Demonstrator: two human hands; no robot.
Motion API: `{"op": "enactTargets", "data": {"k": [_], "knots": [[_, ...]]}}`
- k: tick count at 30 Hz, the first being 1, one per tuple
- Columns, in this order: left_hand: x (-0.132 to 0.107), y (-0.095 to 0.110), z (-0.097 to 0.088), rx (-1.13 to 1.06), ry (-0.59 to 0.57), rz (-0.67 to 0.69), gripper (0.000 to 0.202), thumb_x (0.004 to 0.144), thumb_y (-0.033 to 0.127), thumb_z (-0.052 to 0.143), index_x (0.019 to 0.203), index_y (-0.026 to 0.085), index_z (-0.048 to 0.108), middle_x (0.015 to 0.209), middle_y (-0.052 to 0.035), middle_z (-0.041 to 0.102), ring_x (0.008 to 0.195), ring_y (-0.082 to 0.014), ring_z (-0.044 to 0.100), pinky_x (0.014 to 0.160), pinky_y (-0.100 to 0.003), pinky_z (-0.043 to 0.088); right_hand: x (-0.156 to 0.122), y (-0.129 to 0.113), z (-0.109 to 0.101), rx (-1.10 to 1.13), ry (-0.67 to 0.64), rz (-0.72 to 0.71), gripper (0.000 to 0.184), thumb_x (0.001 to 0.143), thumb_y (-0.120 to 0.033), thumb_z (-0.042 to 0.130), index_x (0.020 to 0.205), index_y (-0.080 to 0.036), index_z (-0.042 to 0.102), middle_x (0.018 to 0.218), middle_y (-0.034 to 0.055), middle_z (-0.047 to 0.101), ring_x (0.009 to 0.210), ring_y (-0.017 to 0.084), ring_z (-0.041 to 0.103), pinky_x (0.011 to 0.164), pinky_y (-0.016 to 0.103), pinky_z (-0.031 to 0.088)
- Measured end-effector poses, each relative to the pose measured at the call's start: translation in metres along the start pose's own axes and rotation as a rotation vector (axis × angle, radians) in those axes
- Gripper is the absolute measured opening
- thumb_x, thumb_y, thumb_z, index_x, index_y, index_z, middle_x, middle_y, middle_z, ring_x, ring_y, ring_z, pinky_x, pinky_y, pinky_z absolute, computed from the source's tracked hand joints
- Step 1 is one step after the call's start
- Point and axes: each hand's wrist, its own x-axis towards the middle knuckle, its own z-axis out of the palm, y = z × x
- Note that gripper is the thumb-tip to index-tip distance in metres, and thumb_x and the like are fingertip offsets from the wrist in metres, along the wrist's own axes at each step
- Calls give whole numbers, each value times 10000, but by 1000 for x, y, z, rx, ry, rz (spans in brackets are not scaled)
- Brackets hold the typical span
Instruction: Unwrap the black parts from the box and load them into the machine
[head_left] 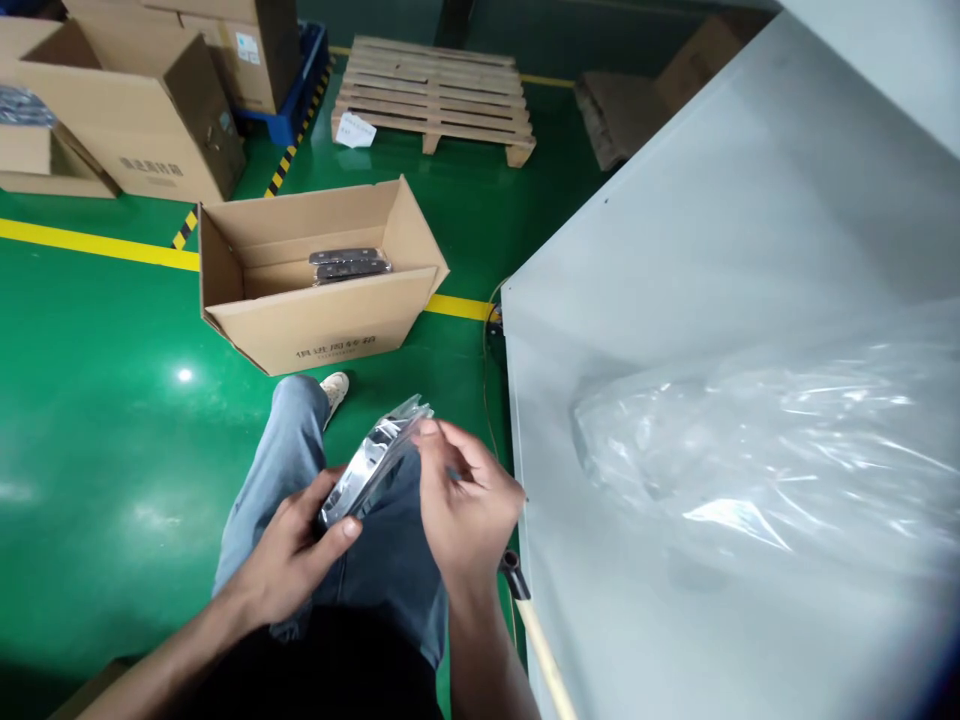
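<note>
Above my lap, a dark, elongated part in a clear plastic bag (367, 468) is tilted up and to the right. My left hand (304, 545) wraps round its lower end, thumb on the near side. At the upper end, my right hand (469, 495) pinches the loose plastic of the bag between thumb and fingers. The part's exact kind is hard to make out through the shiny film. Beyond my knee, an open cardboard box (322, 325) stands on the floor, with several similar dark wrapped parts (349, 265) lying inside.
To my right is a grey-white table (585, 620) bearing a heap of clear plastic bags (750, 450). A pale pole with a dark end (536, 630) rises beside its edge. Farther off are a wooden pallet (435, 95) and more cardboard boxes (142, 130) on the green floor.
</note>
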Motion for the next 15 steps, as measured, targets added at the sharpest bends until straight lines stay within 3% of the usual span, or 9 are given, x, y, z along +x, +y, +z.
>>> {"op": "enactTargets", "data": {"k": [5,8,12,15], "knots": [[-4,-7,3,-114,57,-155,561,939,686,638,1281,256,750,1195,-81,775,1194,-327,677,1087,-477,541,2,2,-1,22,-89,29,278,997,-452,674,919,-199,756,768,47,804,712,199,794,689,308,646],[-7,-16,-1,-266,148,-247,672,901,753,634,1254,196,759,1355,-138,730,1339,-369,626,1186,-532,478,12,3,-7,62,-28,91,354,993,-522,665,902,-183,711,744,45,786,689,203,794,673,313,648],[-7,-27,-13,-294,316,-292,722,845,823,643,1140,179,783,1282,-168,758,1418,-396,576,1244,-566,420,23,3,-17,38,107,76,400,973,-567,678,916,-173,703,722,47,777,676,208,786,683,330,647],[0,-22,-17,-327,301,-271,743,850,846,619,1109,168,776,1197,-166,780,1340,-404,637,1190,-577,483,14,3,-10,24,-9,-4,294,986,-476,686,952,-190,748,804,59,803,751,211,791,730,345,655]]}}
